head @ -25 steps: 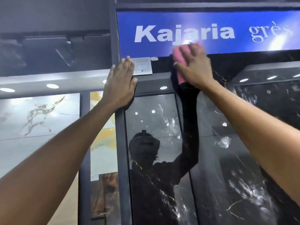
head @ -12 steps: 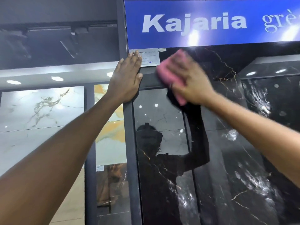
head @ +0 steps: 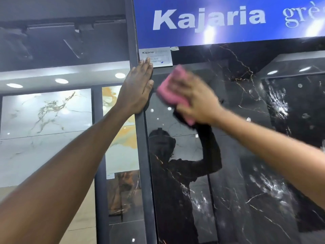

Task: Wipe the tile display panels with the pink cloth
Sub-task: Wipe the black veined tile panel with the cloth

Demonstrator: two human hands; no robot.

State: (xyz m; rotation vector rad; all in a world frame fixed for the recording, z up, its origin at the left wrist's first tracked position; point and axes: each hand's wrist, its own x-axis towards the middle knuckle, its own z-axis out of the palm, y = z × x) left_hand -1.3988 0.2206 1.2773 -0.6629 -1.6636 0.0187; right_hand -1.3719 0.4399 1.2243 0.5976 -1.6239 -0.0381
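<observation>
A glossy black marble tile panel [head: 237, 155] with gold veins stands in front of me and reflects a person and ceiling lights. My right hand [head: 193, 97] presses the pink cloth [head: 168, 90] flat against the panel's upper left part; the hand is blurred and covers most of the cloth. My left hand [head: 136, 87] lies flat with straight fingers on the dark frame [head: 146, 173] at the panel's left edge, its fingertips touching a small white label [head: 158, 56].
A blue sign [head: 228, 20] reading "Kajaria" runs above the panel. To the left of the frame hang white marble tiles [head: 45, 111] and an orange-veined tile [head: 121, 147]. White smears mark the black panel at the right [head: 279, 103].
My right hand has swept the pink cloth down from the blue sign and leftwards across the top of the black panel. My left hand has stayed on the frame.
</observation>
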